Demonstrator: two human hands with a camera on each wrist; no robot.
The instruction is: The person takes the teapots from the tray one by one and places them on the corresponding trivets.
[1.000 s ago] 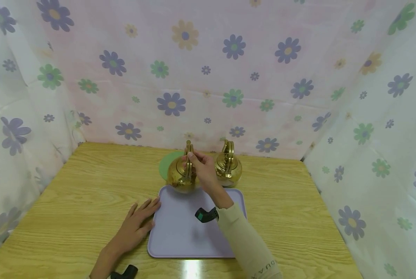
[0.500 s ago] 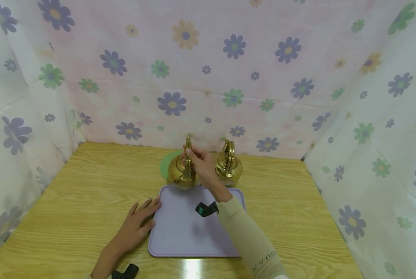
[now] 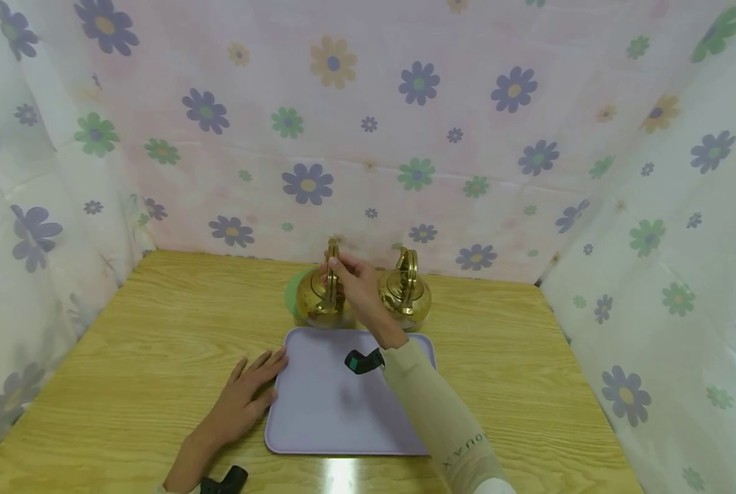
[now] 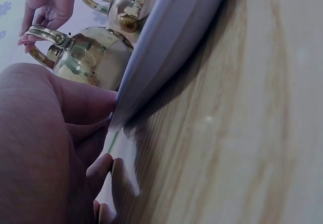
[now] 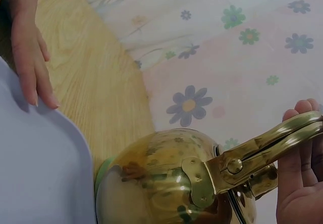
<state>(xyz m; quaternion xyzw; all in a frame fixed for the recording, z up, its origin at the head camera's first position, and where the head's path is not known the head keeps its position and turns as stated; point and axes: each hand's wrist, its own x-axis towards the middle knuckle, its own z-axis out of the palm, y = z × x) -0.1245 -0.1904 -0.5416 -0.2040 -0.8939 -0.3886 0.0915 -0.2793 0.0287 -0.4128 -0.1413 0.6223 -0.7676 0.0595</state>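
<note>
The right hand (image 3: 354,285) pinches the upright handle of the left brass kettle (image 3: 318,300), which sits at the back of the wooden table (image 3: 158,343) over a green coaster (image 3: 291,295), just beyond the far edge of the lavender tray (image 3: 318,405); a second brass kettle (image 3: 407,295) stands just beside it. The left hand (image 3: 244,398) lies flat, fingers spread, against the tray's near-left edge. I judge the kettle is being settled on, or lifted off, the coaster; the next move calls for a steady vertical pull or release. The right wrist view shows the handle's riveted hinge (image 5: 199,181) and the fingers (image 5: 298,148) curled behind it, which the head view hides.
</note>
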